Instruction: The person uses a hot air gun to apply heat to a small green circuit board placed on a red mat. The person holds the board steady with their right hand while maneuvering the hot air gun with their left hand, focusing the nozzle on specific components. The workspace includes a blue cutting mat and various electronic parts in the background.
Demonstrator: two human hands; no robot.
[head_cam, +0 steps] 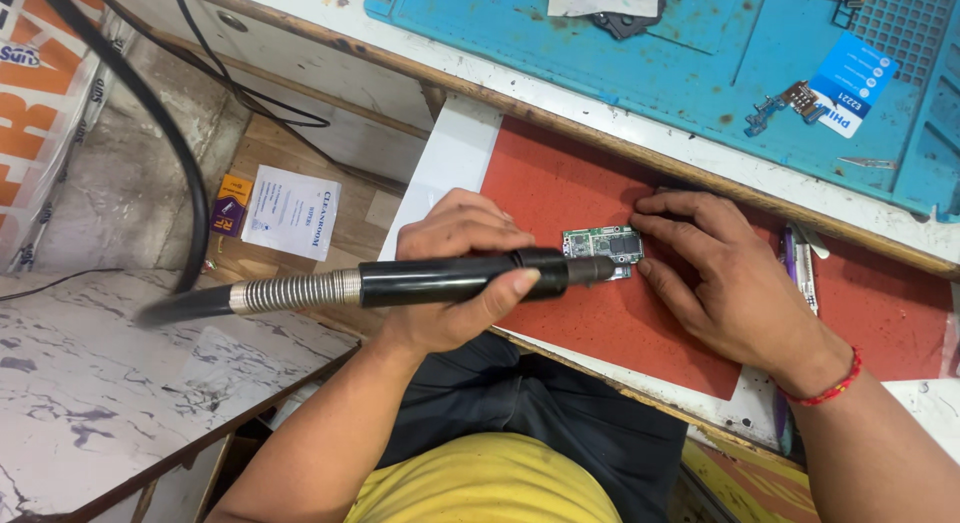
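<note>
Small green circuit board (603, 245) lies on the red mat (600, 323) on the table. Left hand (455, 273) has its grip closed around a black cylindrical hot-air handpiece (440, 281), whose nozzle covers part of the board. Right hand (725, 273) rests flat, fingertips touching the board's edge; its grip holds nothing.

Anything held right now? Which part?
Left hand grips a black hot-air wand around its barrel, near the nozzle. Right hand pins the small circuit board by its edge.
</note>
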